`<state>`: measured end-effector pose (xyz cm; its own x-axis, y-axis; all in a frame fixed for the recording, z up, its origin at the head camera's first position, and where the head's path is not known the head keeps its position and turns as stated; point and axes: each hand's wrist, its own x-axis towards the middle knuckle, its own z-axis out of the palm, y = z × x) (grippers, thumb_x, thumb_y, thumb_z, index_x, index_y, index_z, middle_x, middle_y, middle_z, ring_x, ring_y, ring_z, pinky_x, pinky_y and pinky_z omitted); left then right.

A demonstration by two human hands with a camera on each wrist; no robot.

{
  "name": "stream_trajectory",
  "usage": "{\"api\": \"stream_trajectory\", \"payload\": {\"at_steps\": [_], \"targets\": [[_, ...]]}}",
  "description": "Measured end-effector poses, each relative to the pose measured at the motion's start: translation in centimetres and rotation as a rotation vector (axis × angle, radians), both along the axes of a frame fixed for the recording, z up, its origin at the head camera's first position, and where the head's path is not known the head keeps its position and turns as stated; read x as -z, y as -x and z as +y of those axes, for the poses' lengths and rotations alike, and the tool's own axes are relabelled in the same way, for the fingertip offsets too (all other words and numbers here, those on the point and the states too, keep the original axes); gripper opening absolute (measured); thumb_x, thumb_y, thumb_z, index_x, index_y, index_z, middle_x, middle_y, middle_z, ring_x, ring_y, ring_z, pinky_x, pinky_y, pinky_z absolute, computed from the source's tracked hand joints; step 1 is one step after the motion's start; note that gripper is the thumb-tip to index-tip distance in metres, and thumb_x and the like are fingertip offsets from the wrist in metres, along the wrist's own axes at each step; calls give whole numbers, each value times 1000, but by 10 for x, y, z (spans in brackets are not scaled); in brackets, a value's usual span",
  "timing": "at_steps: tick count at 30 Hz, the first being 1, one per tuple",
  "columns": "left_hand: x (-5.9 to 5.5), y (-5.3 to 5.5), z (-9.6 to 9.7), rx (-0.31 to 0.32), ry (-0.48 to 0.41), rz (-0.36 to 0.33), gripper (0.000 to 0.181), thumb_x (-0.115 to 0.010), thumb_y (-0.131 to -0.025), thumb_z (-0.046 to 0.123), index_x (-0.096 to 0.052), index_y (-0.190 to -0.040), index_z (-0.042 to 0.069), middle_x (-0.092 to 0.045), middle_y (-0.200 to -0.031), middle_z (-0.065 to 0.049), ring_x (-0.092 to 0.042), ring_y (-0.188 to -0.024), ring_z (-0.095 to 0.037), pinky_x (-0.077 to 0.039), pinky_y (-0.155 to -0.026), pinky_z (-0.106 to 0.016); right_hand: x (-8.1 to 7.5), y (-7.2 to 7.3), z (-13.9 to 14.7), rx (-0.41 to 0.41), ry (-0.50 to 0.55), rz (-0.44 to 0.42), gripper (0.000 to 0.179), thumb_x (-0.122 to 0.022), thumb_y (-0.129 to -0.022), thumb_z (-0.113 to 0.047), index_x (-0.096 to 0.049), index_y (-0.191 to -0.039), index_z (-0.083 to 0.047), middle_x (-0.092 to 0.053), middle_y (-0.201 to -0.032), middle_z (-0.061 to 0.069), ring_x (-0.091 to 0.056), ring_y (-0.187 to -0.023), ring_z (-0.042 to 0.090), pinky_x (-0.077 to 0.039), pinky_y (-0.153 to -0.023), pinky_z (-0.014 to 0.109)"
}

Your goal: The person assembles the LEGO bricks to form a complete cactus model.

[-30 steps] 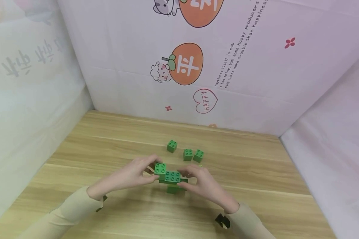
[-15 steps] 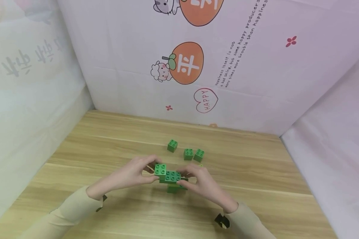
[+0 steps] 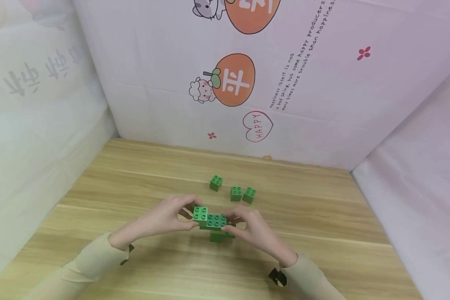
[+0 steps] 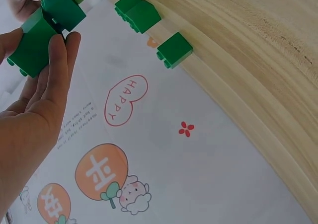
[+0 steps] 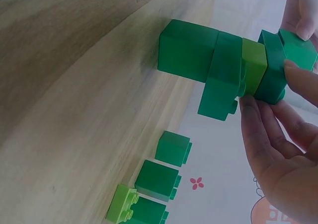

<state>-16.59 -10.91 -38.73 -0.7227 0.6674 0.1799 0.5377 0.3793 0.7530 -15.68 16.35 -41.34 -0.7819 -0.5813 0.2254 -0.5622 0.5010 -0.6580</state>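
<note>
My left hand (image 3: 176, 214) pinches a square green building block (image 3: 200, 213) between thumb and fingers. That block meets the left end of a long dark green brick (image 3: 216, 221) at the top of a stack; in the left wrist view it looks tilted, and whether it is fully joined cannot be told. My right hand (image 3: 255, 227) grips the long brick's right end. Below it, the right wrist view shows a light green block (image 5: 253, 65), a wider green brick (image 5: 223, 77) with bare studs on its overhang, and a green base block (image 5: 186, 50) near the tabletop.
Behind the stack stand three loose green blocks: one farther left (image 3: 216, 183), one in the middle (image 3: 236, 193) and one to the right (image 3: 249, 194). A small light green brick (image 5: 121, 204) lies near them. White printed cloth (image 3: 153, 83) walls the wooden tabletop (image 3: 153, 266).
Both hands stay almost in place. The square block under my left fingers has tipped slightly toward me, with less of its front face visible.
</note>
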Motion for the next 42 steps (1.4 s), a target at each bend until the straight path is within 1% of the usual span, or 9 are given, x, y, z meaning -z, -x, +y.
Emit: {"api": "stream_trajectory", "payload": {"at_steps": [3, 7, 13, 15, 19, 23, 28, 36, 42], "targets": [[1, 0, 0, -8, 4, 8, 33, -75, -84, 7, -62, -114, 8, -73, -105, -3, -72, -98, -17, -59, -82, -17, -1, 0, 0, 8, -7, -6, 30, -75, -86, -15, -68, -113, -4, -73, -110, 11, -73, -93, 21, -63, -83, 29], [1, 1, 0, -26, 15, 27, 32, -75, -84, 7, -64, -113, 9, -73, -107, -2, -72, -99, -17, -61, -88, -25, -1, 0, -1, 11, -5, -13, 30, -75, -86, -16, -68, -113, -3, -73, -110, 11, -73, -92, 21, -63, -83, 30], [-1, 2, 2, -34, 32, 41, 31, -76, -83, 8, -66, -112, 9, -75, -107, -3, -73, -97, -16, -62, -87, -30, 0, 0, 0, 12, 8, -16, 31, -76, -85, -16, -69, -113, -3, -74, -109, 11, -73, -91, 20, -63, -81, 30], [-2, 2, 2, -39, 31, 33, 31, -76, -83, 8, -66, -112, 9, -75, -107, -3, -73, -97, -16, -62, -87, -29, 1, 1, 0, 10, 17, -9, 31, -76, -85, -16, -69, -112, -3, -74, -108, 11, -73, -90, 20, -63, -80, 31], [-1, 2, 1, -50, 26, 23, 31, -76, -83, 8, -67, -112, 9, -75, -107, -3, -73, -96, -15, -60, -86, -22, 3, 2, 0, 4, 29, 16, 31, -77, -85, -16, -69, -112, -2, -74, -107, 12, -74, -89, 21, -64, -78, 32], [1, 1, 1, -53, 19, 17, 30, -76, -83, 8, -67, -111, 10, -75, -107, -2, -73, -95, -13, -58, -85, -17, 4, 2, 1, 13, 30, 9, 31, -77, -84, -16, -69, -111, -2, -74, -107, 11, -74, -89, 20, -63, -79, 31], [2, 3, 0, -46, 18, 19, 29, -77, -83, 9, -68, -110, 10, -75, -105, -1, -72, -93, -11, -58, -84, -16, 2, 1, 1, 16, 24, -13, 31, -77, -84, -16, -69, -112, -3, -74, -107, 10, -73, -90, 19, -63, -80, 27], [3, 6, 2, -37, 35, 39, 28, -77, -82, 10, -69, -110, 9, -76, -103, -1, -72, -92, -11, -59, -84, -17, 3, 1, 0, 23, 27, -10, 31, -77, -84, -17, -70, -112, -4, -74, -107, 10, -73, -89, 19, -64, -79, 32], [1, 7, 3, -29, 34, 27, 29, -77, -82, 9, -69, -110, 7, -76, -102, -2, -73, -92, -12, -58, -83, -16, 3, 2, 1, 19, 43, -30, 32, -77, -84, -16, -70, -112, -3, -75, -106, 11, -74, -89, 19, -64, -79, 33]]}}
